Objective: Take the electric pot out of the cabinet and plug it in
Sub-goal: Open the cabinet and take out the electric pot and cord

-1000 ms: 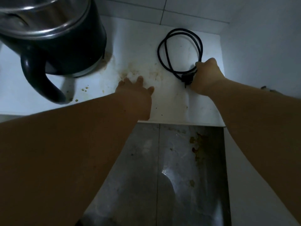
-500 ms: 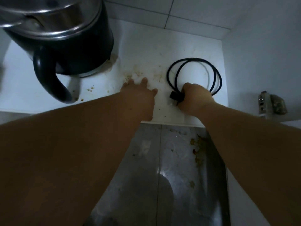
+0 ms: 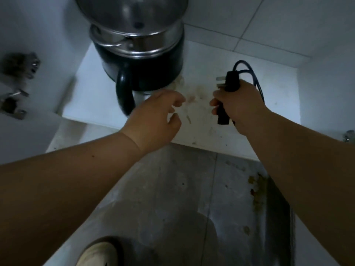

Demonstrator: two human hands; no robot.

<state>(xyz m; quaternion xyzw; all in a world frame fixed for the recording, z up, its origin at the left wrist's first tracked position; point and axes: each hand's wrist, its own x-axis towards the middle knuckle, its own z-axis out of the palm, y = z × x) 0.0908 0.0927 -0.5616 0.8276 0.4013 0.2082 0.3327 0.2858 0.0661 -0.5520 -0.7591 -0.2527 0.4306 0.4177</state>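
The black electric pot (image 3: 142, 62) with a steel insert and a black handle stands on the white cabinet shelf (image 3: 240, 131), at the back left. My right hand (image 3: 238, 106) is shut on the coiled black power cord (image 3: 232, 83), lifted off the shelf, with the plug's metal prongs pointing left above my fist and the other connector sticking out below. My left hand (image 3: 155, 120) hovers open over the shelf's front edge, just right of the pot's handle, fingers curled and apart, holding nothing.
Metal door hinges (image 3: 17, 83) are on the cabinet's left wall, another fitting (image 3: 348, 136) at the right edge. Stains mark the shelf. Below lies a grey tiled floor (image 3: 172, 198) with dirt at the right, and my white shoe (image 3: 96, 254).
My right hand has lifted the cord off the shelf and turned it plug-up. My left hand has come off the shelf and opened. The view has shifted so the pot sits nearer the centre.
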